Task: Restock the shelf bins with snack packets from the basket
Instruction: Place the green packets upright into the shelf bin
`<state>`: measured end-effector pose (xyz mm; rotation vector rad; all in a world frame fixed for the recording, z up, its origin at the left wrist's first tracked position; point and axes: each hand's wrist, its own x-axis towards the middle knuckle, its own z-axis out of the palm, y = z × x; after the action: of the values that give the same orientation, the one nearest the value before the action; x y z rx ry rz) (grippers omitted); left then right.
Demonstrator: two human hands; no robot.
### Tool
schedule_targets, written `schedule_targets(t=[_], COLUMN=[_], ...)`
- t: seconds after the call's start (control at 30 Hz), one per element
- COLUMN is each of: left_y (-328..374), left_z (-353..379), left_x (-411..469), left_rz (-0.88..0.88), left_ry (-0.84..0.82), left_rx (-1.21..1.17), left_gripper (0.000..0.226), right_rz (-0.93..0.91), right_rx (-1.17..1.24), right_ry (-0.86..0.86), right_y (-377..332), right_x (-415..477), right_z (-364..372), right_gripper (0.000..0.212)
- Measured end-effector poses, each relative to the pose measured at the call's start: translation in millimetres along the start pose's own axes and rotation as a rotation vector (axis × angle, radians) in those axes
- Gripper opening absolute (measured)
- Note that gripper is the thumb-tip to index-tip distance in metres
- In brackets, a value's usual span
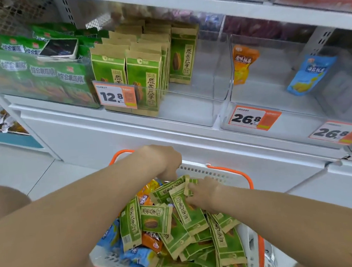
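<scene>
many green packets [154, 218] in basket [207, 171], hands [164, 163] [205, 191] gripping some — shelf bin [190, 109] half-full

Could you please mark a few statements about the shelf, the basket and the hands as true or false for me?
1. The left hand and the right hand are both at the basket. True.
2. The middle bin with the 12.8 price tag holds bottles. False: it holds green seed packets standing upright.
3. Everything in the basket is green. False: orange packets and blue packets lie among the green ones.
4. One orange packet stands in the right bin above a 26.8 price tag. True.
</scene>
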<state>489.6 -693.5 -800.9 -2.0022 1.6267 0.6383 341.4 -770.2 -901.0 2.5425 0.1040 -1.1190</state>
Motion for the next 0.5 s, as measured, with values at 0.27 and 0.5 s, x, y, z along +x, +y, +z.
schedule_targets(t=[0.27,0.5], left_y=[-2,-3], left_z=[-3,-8], left_x=[6,-1], left_rz=[0.005,0.003], left_ry=[0.005,0.005], left_rx=[0.013,0.017], left_gripper=[0.042,0.046], right_rz=[-0.017,0.158], right_rx=[-0.169,0.007], right_ry=[0.072,0.091], right_y=[0,17], right_x=[21,17], right_z=[7,6], right_gripper=[0.020,0.030])
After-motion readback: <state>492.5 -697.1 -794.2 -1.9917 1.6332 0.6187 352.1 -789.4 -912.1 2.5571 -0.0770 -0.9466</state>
